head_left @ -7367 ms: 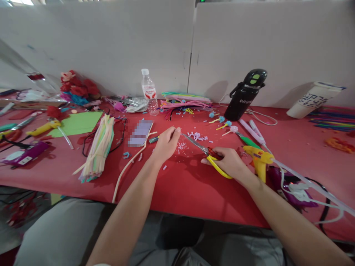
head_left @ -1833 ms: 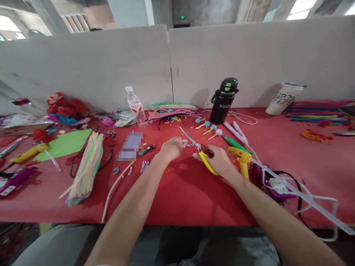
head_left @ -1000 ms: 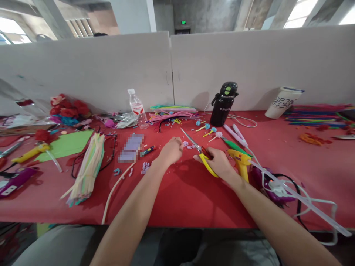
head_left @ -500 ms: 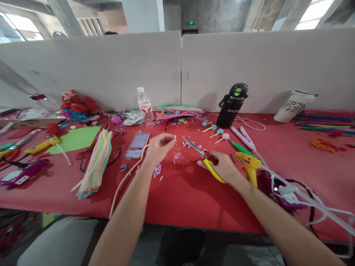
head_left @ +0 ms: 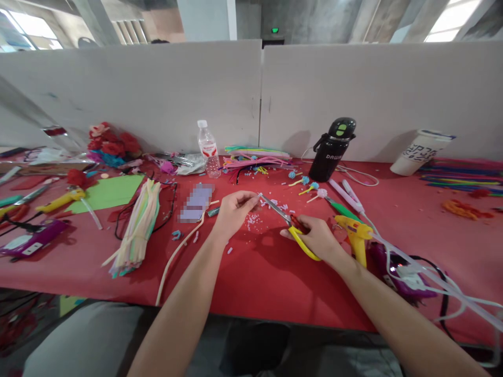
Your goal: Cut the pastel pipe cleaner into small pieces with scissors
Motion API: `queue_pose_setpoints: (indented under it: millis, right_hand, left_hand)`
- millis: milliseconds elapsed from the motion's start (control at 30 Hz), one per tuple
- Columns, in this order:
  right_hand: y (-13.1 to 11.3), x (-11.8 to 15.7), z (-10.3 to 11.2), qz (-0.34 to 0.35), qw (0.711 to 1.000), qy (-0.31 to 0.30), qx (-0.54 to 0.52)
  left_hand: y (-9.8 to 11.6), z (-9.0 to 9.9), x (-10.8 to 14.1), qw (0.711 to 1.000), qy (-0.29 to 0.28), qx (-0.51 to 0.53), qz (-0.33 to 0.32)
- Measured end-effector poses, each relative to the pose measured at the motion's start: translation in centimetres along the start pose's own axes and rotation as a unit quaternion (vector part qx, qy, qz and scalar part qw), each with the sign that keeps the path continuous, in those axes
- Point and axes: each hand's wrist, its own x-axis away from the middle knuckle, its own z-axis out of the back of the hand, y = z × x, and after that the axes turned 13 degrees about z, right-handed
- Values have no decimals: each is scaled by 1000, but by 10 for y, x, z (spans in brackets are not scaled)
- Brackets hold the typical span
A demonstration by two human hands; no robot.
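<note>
Near the black bottle [head_left: 329, 157], the left hand [head_left: 234, 209] pinched a tiny purple piece [head_left: 260, 196] beside the scissors [head_left: 280, 211] gripped in the right hand's [head_left: 317, 236] bent fingers.

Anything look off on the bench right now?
Mostly just messy: tiny lilac crumbs lie scattered on the red tabletop near the scissors, and a frayed orange tangle sits loose at far right. No liquid spill or breakage visible.

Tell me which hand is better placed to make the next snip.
Right, I'd judge. The right hand grips the scissors, whose tips point at the small lilac piece. The left hand is pinching that piece, so it seems better suited to steadying it.
</note>
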Motion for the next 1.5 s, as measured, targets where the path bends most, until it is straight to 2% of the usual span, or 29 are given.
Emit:
queue_pose_setpoints:
  millis: [267,367,500,600,767,933,1133,1333,1500]
  right_hand:
    - [-3,2,3,20,999,-17,38]
    - [-7,3,5,31,992,-29,117]
    - [-14,5,3,42,964,-32,262]
    - [-16,6,1,51,951,-37,303]
    - [-20,7,2,37,962,-49,266]
    - [-21,7,3,22,976,-36,215]
    - [-8,3,3,-17,984,-37,175]
    - [-4,2,5,3,993,6,119]
    - [-8,3,6,24,997,-2,78]
  left_hand:
    - [1,-2,2,1000,-4,-14,-4]
    - [2,-3,3,999,7,-32,-8]
    - [4,-5,5,999,5,-45,-20]
    - [6,-6,6,999,0,-34,-32]
    - [6,-7,7,999,-3,-10,-42]
    - [5,-9,7,998,8,7,-57]
    - [0,2,4,996,35,-52,-66]
    - [0,18,4,984,65,-146,-80]
    - [4,22,5,990,35,-121,-70]
